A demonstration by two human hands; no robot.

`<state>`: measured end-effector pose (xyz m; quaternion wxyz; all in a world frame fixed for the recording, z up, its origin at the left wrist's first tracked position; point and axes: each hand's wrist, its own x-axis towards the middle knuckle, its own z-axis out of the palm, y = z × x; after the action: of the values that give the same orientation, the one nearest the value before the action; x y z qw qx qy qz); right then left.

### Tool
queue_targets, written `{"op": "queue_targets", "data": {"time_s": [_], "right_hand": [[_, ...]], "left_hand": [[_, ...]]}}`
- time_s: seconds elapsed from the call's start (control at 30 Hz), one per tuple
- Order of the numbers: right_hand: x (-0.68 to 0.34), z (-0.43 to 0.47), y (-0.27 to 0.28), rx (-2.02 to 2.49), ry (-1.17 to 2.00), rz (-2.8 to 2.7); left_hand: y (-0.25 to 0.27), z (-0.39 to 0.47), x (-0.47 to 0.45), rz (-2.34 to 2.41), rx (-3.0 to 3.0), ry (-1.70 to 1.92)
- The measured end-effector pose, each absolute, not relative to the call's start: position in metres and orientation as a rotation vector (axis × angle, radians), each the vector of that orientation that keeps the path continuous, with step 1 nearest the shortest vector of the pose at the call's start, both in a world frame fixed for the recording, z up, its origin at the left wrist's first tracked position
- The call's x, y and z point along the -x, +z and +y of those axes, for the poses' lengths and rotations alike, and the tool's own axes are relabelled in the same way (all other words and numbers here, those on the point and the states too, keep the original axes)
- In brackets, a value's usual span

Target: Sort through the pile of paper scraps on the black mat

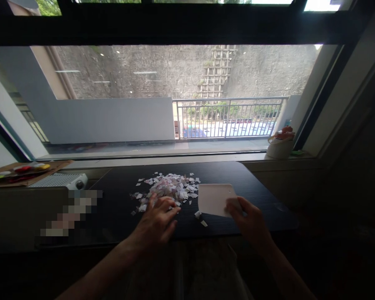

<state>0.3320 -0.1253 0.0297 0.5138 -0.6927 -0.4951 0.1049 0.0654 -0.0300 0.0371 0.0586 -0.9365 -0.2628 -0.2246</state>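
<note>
A loose heap of small torn paper pieces (171,185) lies on the dark table (218,171), pale white with some pinkish ones. My left hand (158,218) is at the near edge of this heap, palm down, fingers apart and touching the scraps. To the right, my right hand (245,216) grips a flat, whitish scraper (215,200) by its right end, thumb on top. The scraper has rounded corners and a small hole, and its left edge is close to the heap. Two stray scraps (203,223) lie just in front of it.
Behind the table runs a window sill (175,160) below a large window. A white container (279,146) with an orange top stands on the sill at right. At left are a white ridged box (61,181) with a dark knob and a brown board (28,173) with coloured items.
</note>
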Motion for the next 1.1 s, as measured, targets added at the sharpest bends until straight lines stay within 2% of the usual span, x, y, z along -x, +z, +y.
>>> {"op": "queue_targets", "data": {"time_s": [0.23, 0.57, 0.83, 1.1], "right_hand": [[-0.330, -0.128, 0.032, 1.678, 0.149, -1.184], [-0.340, -0.137, 0.035, 1.737, 0.169, -1.198], [-0.327, -0.152, 0.038, 1.621, 0.319, -1.122], [-0.354, -0.147, 0.032, 1.627, 0.265, -0.962]], "left_hand": [[0.031, -0.042, -0.114, -0.649, 2.947, -0.381], [0.030, -0.040, -0.108, -0.647, 2.885, -0.426], [0.032, -0.031, -0.064, -0.744, 2.778, -0.712], [0.007, 0.011, 0.016, -1.244, 2.401, -1.149]]}}
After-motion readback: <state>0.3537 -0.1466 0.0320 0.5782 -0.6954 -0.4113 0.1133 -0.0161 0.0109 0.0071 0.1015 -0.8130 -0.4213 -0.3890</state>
